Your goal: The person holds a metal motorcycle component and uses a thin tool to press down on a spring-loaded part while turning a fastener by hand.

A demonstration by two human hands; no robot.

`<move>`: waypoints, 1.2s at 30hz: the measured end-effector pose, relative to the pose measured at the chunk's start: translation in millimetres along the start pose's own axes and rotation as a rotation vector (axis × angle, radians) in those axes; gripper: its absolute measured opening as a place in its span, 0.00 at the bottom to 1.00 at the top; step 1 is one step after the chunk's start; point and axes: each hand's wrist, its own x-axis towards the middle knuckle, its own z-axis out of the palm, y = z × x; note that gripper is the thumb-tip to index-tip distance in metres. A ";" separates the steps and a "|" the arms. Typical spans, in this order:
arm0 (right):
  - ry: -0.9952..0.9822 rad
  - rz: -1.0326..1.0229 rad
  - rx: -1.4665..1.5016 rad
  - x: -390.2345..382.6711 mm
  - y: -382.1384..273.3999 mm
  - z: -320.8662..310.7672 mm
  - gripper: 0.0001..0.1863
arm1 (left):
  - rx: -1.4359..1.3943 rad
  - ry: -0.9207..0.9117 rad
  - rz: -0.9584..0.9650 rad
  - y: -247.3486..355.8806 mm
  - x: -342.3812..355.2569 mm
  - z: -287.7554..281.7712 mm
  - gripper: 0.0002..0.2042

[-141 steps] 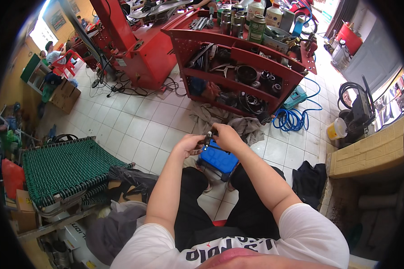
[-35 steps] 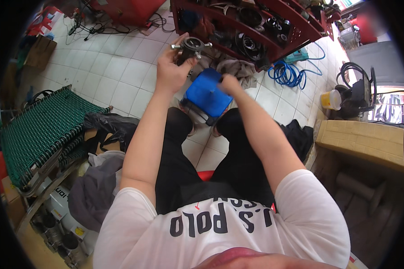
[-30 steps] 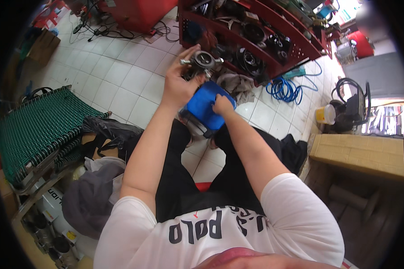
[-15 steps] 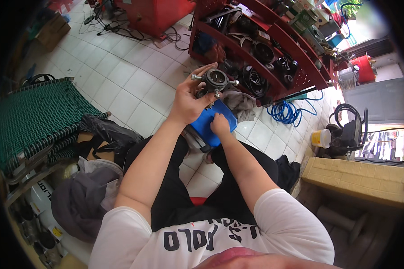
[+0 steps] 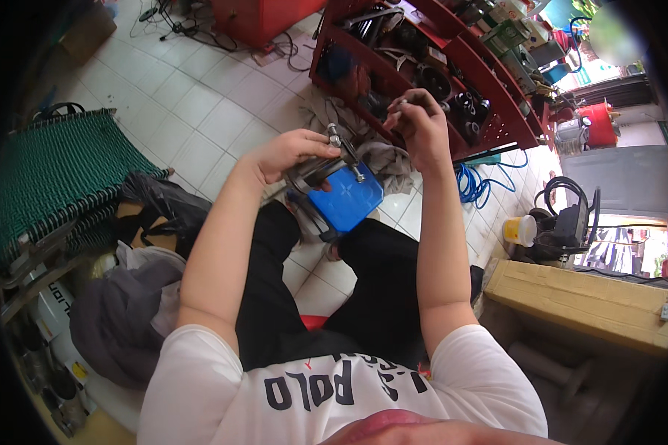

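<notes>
Below the left grip (image 5: pixel 298 153) and the right grip (image 5: pixel 424 133) I see pale floor tiles (image 5: pixel 200 107); behind the right grip, on its far side, stands a red cart (image 5: pixel 508 131) with loaded shelves; well out to the left of the left grip, and nearer the body, lies a green woven cot (image 5: pixel 70 174); low between the two grips sits a blue-topped object (image 5: pixel 346 199), dark along its side; a coil of blue hose (image 5: pixel 471 184) rests on the floor, right of the right grip; the metal part (image 5: pixel 346 148), dark with silver bolts, is at the left grip, which clasps it by its near end, the rest jutting right, above the blue top; the right grip is raised, apart from that part, fingers bunched; I cannot tell whether they pinch anything.
</notes>
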 end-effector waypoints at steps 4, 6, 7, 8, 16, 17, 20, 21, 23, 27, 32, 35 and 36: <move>-0.233 0.036 -0.406 -41.1 0.0 16.0 0.11 | 0.081 -0.130 -0.094 -0.7 -1.2 -1.8 0.17; -0.247 0.054 -0.569 -58.5 4.6 14.0 0.11 | 0.106 -0.190 -0.080 0.0 -2.7 2.6 0.18; -0.246 0.065 -0.555 -61.6 3.3 13.6 0.11 | 0.108 -0.227 -0.077 -0.6 -2.3 1.4 0.21; -0.325 0.024 -0.646 -63.3 -1.5 11.7 0.11 | 0.102 -0.220 -0.093 -3.0 -2.5 -0.7 0.21; -0.502 -0.135 -0.886 -68.5 -23.5 24.8 0.11 | 0.166 -0.199 -0.200 -14.6 9.5 -2.4 0.27; -0.535 -0.119 -0.938 -68.8 -25.3 25.9 0.12 | 0.168 -0.209 -0.213 -15.9 12.0 -2.0 0.27; -0.539 -0.188 -1.047 -72.0 -19.0 27.2 0.12 | 0.233 -0.216 -0.237 -20.7 16.2 -5.4 0.26; -0.535 -0.189 -1.048 -71.9 -18.2 26.5 0.12 | 0.236 -0.219 -0.238 -20.9 17.6 -4.3 0.26; -0.561 -0.114 -1.143 -72.4 -15.7 26.3 0.14 | 0.259 -0.198 -0.251 -21.5 17.3 -2.3 0.25; -0.593 -0.102 -1.277 -72.4 -15.4 29.3 0.13 | 0.313 -0.196 -0.307 -21.0 19.3 -4.7 0.23; -0.626 -0.032 -1.266 -66.7 -11.8 22.1 0.13 | 0.323 -0.166 -0.364 -17.0 20.1 1.6 0.22; -0.600 0.053 -1.149 -63.5 -12.0 14.9 0.14 | 0.329 -0.196 -0.331 -21.2 24.1 1.8 0.22; -0.581 0.080 -1.110 -62.9 -11.2 12.7 0.14 | 0.323 -0.177 -0.337 -21.8 24.7 2.3 0.21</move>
